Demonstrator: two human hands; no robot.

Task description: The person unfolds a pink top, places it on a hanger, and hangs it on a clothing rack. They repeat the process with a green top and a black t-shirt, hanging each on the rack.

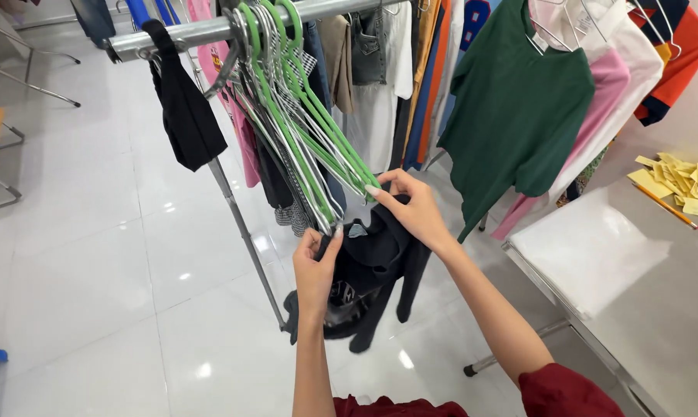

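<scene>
— What do the hands hold at the centre of the frame?
— The left hand [315, 266] and right hand [412, 207] both have fingers clamped on a dark garment [373, 262].
— And beyond?
— Green hangers [310, 116] on a metal rail [210, 31], upper middle; a tabletop [673, 309] at lower right.

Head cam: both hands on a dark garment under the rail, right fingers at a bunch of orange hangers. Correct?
Not quite: the hangers are green, not orange. The head view shows the right hand with fingertips at the lower end of the green bunch hung on the metal rail, and the left hand gripping the dark garment below it. The rest stands.
</scene>
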